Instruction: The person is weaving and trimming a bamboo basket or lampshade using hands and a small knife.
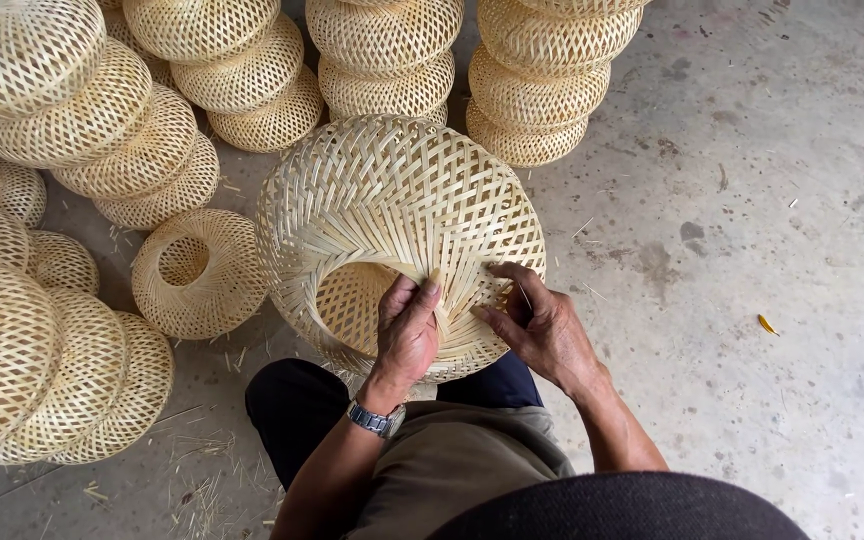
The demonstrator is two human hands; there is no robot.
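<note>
Woven bamboo shade point(392, 215) rests on my lap, its round opening tilted toward me, the domed side facing away over the concrete floor point(752, 250).

My left hand point(407, 335) sits on the rim of the opening — thumb and fingers pressed together onto 1 loose strip end point(436, 285) at the edge, pinning it against the weave. Clamped, not open. My right hand point(542, 325) lies on the outer wall just right of the rim, fingers spread and curled, fingertips point(497, 270) pressing the strips flat; it holds nothing closed inside it, it bears down on the surface.

Note on method, my judgement: the strip end should go under the neighbouring strips at the same slant as the weave. The left thumb must keep the end tight, while the right fingertips hold the adjoining strips down so the rim does not spring open. Strips look thin and springy; sharp bending would likely crack them — ease, do not force.

Surroundings: 1 smaller finished shade point(197, 272) lies on the floor just left of mine, opening up. Stacks of finished shades point(82, 120) crowd the left and top of view. Bamboo trimmings point(207, 470) litter the floor by my left knee. Wristwatch point(377, 420) on my left wrist.
</note>
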